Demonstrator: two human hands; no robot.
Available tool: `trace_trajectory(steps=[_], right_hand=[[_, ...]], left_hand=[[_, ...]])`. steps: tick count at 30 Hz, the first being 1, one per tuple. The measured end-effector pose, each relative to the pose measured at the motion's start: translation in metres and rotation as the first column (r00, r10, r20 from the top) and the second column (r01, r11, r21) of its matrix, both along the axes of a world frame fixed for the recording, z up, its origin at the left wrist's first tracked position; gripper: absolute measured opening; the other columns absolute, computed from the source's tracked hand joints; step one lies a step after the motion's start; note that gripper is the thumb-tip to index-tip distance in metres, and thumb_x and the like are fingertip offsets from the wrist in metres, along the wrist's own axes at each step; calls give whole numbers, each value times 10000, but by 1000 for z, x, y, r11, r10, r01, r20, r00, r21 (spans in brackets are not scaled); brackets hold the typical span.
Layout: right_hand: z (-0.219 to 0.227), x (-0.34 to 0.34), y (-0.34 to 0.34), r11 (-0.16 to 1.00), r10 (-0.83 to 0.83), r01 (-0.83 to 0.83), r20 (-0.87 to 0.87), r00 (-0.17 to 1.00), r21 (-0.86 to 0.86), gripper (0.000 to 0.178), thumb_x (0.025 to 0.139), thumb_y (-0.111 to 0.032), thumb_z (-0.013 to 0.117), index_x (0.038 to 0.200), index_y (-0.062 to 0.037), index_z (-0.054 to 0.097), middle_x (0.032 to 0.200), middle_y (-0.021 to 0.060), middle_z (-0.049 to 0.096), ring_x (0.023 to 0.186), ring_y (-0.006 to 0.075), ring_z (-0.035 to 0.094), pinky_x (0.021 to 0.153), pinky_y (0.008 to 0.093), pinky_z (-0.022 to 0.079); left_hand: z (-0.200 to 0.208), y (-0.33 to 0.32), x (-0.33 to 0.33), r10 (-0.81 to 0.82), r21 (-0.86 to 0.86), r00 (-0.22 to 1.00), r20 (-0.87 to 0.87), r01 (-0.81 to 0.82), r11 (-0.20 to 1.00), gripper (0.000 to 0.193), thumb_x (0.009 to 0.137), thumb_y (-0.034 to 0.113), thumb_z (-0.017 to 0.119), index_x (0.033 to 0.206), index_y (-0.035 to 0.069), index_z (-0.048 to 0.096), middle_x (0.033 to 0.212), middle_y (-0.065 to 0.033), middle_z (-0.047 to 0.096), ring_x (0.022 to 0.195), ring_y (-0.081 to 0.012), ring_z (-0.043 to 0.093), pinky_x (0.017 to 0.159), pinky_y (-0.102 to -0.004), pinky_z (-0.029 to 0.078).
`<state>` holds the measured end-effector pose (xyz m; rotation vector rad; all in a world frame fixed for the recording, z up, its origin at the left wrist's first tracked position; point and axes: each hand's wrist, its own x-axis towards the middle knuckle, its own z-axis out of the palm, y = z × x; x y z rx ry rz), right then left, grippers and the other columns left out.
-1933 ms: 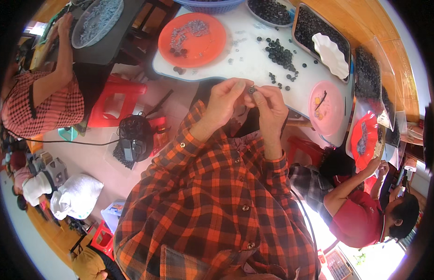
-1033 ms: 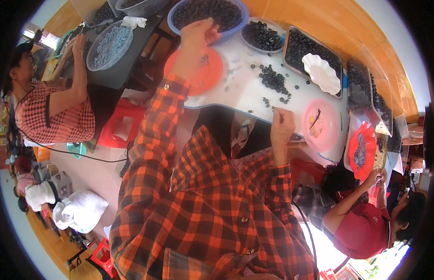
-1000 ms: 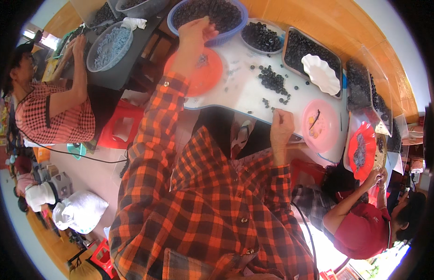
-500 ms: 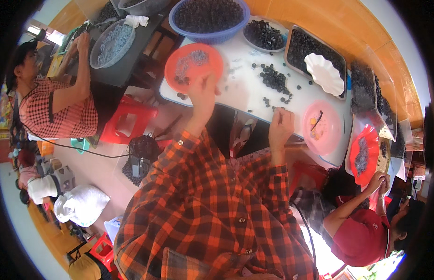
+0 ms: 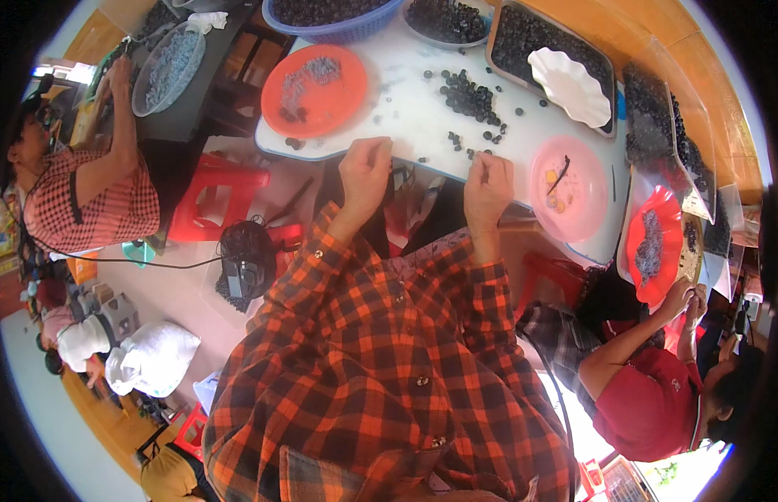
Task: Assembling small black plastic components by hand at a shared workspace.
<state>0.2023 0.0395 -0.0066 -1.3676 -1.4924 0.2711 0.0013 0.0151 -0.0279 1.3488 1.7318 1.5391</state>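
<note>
My left hand (image 5: 366, 174) is closed at the table's near edge, fingertips pinched together; whatever it holds is too small to make out. To its far left sits an orange-red plate (image 5: 343, 99) bearing a heap of small grey-blue pieces (image 5: 315, 72) and a few dark ones. My right hand (image 5: 489, 181) is also closed in a pinch over the near edge, and I cannot see what lies between its fingers. Just beyond it, small round black parts (image 5: 470, 98) are scattered on the white table (image 5: 389, 117).
A pink plate (image 5: 543, 201) with a dark stick stands right of my right hand. Along the back are a blue basin (image 5: 343, 32), a bowl (image 5: 446, 38) and a tray (image 5: 492, 52) of black parts, with a white scalloped dish (image 5: 570, 88). People work at left and right.
My left hand has drawn back from the orange-red plate toward my body and nearer my right hand. The view has shifted slightly; my right hand stays pinched near the table edge.
</note>
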Motion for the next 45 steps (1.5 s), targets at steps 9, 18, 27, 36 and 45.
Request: trace_trajectory(steps=[9,18,27,36,45], right_hand=[[-4,5,-2,999,15,-16,31,999,30,133,799,54,624,909,-14,656,867,135,615,668,231,621,567,302,507],[-2,6,-4,996,-92,92,-71,993,-3,138,798,55,605,908,-10,658,865,117,625,640,192,614,573,298,512],[-10,5,2,972,-236,236,-70,969,-8,146,783,23,613,927,10,631,863,120,606,663,215,615,606,327,513],[-6,2,5,978,-205,203,-31,978,-57,199,764,31,602,960,22,637,889,144,621,739,270,615,656,370,515],[-4,3,7,957,-250,254,47,967,-139,245,754,13,573,990,30,632,927,171,576,880,324,573,758,413,490]], left_hand=[[23,-4,25,-48,-3,984,-169,49,999,93,850,69,651,938,42,654,866,-136,623,754,-299,629,682,-367,506],[30,20,36,-160,158,917,-367,230,960,98,845,41,654,937,13,668,863,-117,613,666,-234,616,594,-311,488],[36,55,65,-219,177,876,-430,320,931,130,799,36,643,920,58,684,875,-101,611,789,-300,604,681,-395,508],[39,90,96,-370,36,721,-586,479,877,128,724,60,647,841,86,691,873,-78,593,894,-322,546,701,-402,510],[41,91,101,-420,-120,561,-713,492,862,152,674,109,711,812,61,672,892,-123,576,894,-317,558,742,-408,500]])
